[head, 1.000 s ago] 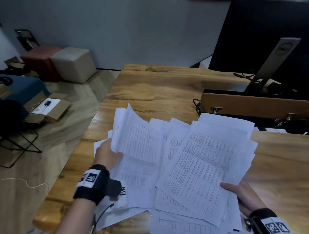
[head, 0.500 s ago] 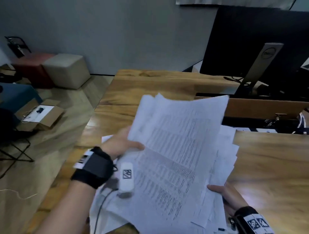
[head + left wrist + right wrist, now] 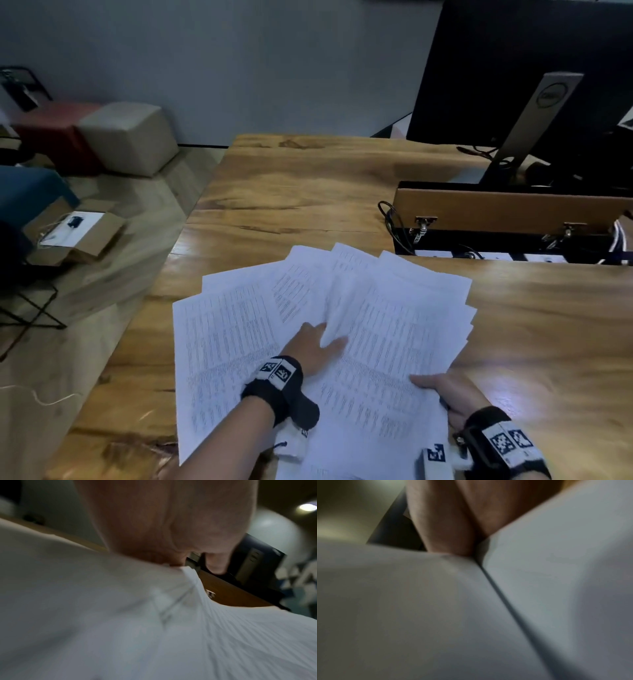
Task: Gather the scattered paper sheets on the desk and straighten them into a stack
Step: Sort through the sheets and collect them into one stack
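Several white printed paper sheets [image 3: 376, 342] lie fanned out and overlapping on the wooden desk [image 3: 291, 192]. My left hand [image 3: 318, 346] is at the middle of the pile. Its fingers slip under the left edge of the upper sheets and its thumb lies on top. My right hand [image 3: 442, 387] grips the lower right edge of the same bundle, thumb on top, fingers hidden beneath. In the left wrist view, blurred paper [image 3: 154, 628] fills the picture below the left hand [image 3: 171, 527]. In the right wrist view, the right hand [image 3: 447, 527] meets a fold of paper [image 3: 539, 574].
A black monitor [image 3: 513, 68] stands on a wooden riser [image 3: 496, 209] at the back right, with cables [image 3: 390, 219] hanging at its left end. The desk's left edge drops to the floor, where a cardboard box [image 3: 75, 233] and cube stools [image 3: 126, 137] sit.
The bundle, lifted and tilted half a second ago, now lies low and flat over the desk. My left hand has moved from the pile's left side to its middle.
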Available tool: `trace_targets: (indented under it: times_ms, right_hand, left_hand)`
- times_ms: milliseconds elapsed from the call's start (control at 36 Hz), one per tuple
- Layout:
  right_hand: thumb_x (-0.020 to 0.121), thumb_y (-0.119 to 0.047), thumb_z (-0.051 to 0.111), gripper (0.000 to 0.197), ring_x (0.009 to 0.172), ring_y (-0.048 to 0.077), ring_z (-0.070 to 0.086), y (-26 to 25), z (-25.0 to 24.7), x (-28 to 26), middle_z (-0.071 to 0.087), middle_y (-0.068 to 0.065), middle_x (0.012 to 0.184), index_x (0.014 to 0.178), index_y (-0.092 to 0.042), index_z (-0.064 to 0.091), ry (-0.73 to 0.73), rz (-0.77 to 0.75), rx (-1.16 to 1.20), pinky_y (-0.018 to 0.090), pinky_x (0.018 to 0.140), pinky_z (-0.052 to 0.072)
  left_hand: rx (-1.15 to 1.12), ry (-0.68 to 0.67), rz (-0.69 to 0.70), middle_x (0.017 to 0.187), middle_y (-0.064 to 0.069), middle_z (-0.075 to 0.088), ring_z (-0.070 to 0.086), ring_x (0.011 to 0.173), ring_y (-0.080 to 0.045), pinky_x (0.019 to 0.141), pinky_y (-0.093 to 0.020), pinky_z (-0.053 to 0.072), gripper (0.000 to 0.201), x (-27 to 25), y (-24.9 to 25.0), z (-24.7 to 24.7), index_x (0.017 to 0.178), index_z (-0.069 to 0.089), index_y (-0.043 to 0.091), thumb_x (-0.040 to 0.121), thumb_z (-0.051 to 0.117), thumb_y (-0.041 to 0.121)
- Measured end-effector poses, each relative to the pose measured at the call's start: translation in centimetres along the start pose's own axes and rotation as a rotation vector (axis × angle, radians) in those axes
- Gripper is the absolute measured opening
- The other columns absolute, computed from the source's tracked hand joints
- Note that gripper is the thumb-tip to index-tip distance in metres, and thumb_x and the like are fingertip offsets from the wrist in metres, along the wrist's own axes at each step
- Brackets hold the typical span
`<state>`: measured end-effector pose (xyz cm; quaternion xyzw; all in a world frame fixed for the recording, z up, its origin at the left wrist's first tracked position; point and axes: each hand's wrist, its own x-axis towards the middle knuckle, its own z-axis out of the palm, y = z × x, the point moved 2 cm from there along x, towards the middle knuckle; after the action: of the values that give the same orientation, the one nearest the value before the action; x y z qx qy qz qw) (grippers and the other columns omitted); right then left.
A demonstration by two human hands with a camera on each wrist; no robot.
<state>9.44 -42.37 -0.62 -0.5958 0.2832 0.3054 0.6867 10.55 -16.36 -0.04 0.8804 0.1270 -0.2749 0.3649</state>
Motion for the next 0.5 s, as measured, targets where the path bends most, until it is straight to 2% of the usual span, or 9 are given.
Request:
trace_targets:
  times_ms: [56, 111, 194, 250, 278, 361, 389, 444, 500]
  right_hand:
    - [0.085, 0.016, 0.062, 0.048, 0.105, 0.045, 0.068, -0.2, -0.5, 0.1, 0.07, 0.026, 0.117, 0.131, 0.002, 0.055, -0.001, -0.036, -0.015, 0.063, 0.093, 0.052]
    - [0.083, 0.017, 0.062, 0.046, 0.105, 0.048, 0.068, -0.7, -1.3, -0.2, 0.072, 0.026, 0.116, 0.125, -0.003, 0.059, -0.003, -0.085, 0.003, 0.07, 0.095, 0.047]
    - [0.084, 0.02, 0.057, 0.039, 0.092, 0.043, 0.074, -1.6, -2.6, -1.7, 0.077, 0.021, 0.103, 0.113, -0.006, 0.063, 0.003, -0.144, 0.036, 0.06, 0.082, 0.058]
    - [0.084, 0.02, 0.055, 0.038, 0.084, 0.038, 0.076, -2.2, -3.7, -2.5, 0.078, 0.019, 0.098, 0.113, -0.004, 0.062, 0.01, -0.177, 0.046, 0.05, 0.069, 0.062]
    - [0.084, 0.019, 0.057, 0.04, 0.089, 0.04, 0.075, -2.4, -4.3, -2.7, 0.077, 0.02, 0.103, 0.117, -0.003, 0.061, 0.009, -0.19, 0.045, 0.051, 0.071, 0.062]
    - [0.084, 0.014, 0.061, 0.046, 0.104, 0.046, 0.07, -2.6, -5.8, -2.8, 0.072, 0.023, 0.118, 0.126, -0.003, 0.058, 0.024, -0.189, 0.054, 0.061, 0.094, 0.052]
    - [0.085, 0.014, 0.06, 0.046, 0.104, 0.046, 0.069, -2.6, -6.0, -3.0, 0.072, 0.023, 0.118, 0.127, -0.003, 0.058, 0.024, -0.188, 0.064, 0.061, 0.095, 0.052]
    - [0.086, 0.014, 0.058, 0.043, 0.099, 0.043, 0.072, -2.7, -6.1, -3.1, 0.074, 0.02, 0.114, 0.125, -0.004, 0.059, 0.019, -0.194, 0.081, 0.053, 0.081, 0.06]
    - [0.088, 0.016, 0.054, 0.039, 0.091, 0.037, 0.075, -2.8, -5.6, -3.3, 0.077, 0.018, 0.106, 0.121, -0.005, 0.06, 0.003, -0.197, 0.104, 0.045, 0.066, 0.064]
  left_hand:
    - [-0.003, 0.097, -0.042, 0.138, -0.011, 0.048, 0.053, 0.12, -0.033, 0.102, -0.045, 0.045, 0.073, 0.3, -0.5, -0.9, 0.128, 0.054, 0.018, 0.087, 0.029, 0.073]
    - [0.069, 0.262, -0.134, 0.135, -0.011, 0.045, 0.048, 0.121, -0.031, 0.098, -0.045, 0.047, 0.056, 0.8, -1.7, -2.2, 0.129, 0.052, 0.015, 0.092, 0.039, 0.055]
    - [0.13, 0.374, -0.367, 0.145, -0.015, 0.032, 0.034, 0.132, -0.036, 0.103, -0.047, 0.044, 0.061, 1.0, -4.1, -4.3, 0.141, 0.037, 0.013, 0.088, 0.055, 0.04]
    - [0.077, 0.395, -0.506, 0.148, -0.019, 0.028, 0.03, 0.135, -0.039, 0.104, -0.05, 0.039, 0.072, 0.3, -5.9, -5.8, 0.143, 0.032, 0.011, 0.085, 0.06, 0.041]
    - [0.057, 0.413, -0.565, 0.148, -0.019, 0.028, 0.03, 0.134, -0.04, 0.104, -0.051, 0.038, 0.076, -0.2, -7.2, -6.4, 0.144, 0.031, 0.011, 0.082, 0.062, 0.044]
    - [-0.009, 0.465, -0.696, 0.149, -0.023, 0.028, 0.032, 0.135, -0.044, 0.105, -0.054, 0.038, 0.1, -1.6, -11.7, -7.3, 0.148, 0.021, 0.007, 0.073, 0.07, 0.053]
    - [-0.039, 0.465, -0.725, 0.149, -0.024, 0.03, 0.036, 0.133, -0.046, 0.104, -0.055, 0.041, 0.111, -1.8, -13.2, -7.2, 0.15, 0.017, 0.005, 0.069, 0.073, 0.057]
    - [-0.062, 0.48, -0.751, 0.145, -0.025, 0.038, 0.047, 0.124, -0.047, 0.097, -0.055, 0.047, 0.132, -1.8, -15.5, -7.1, 0.15, 0.012, -0.001, 0.057, 0.076, 0.067]
    - [-0.076, 0.496, -0.77, 0.137, -0.025, 0.047, 0.053, 0.116, -0.045, 0.089, -0.052, 0.052, 0.14, -1.6, -17.3, -7.1, 0.148, 0.014, -0.004, 0.049, 0.078, 0.071]
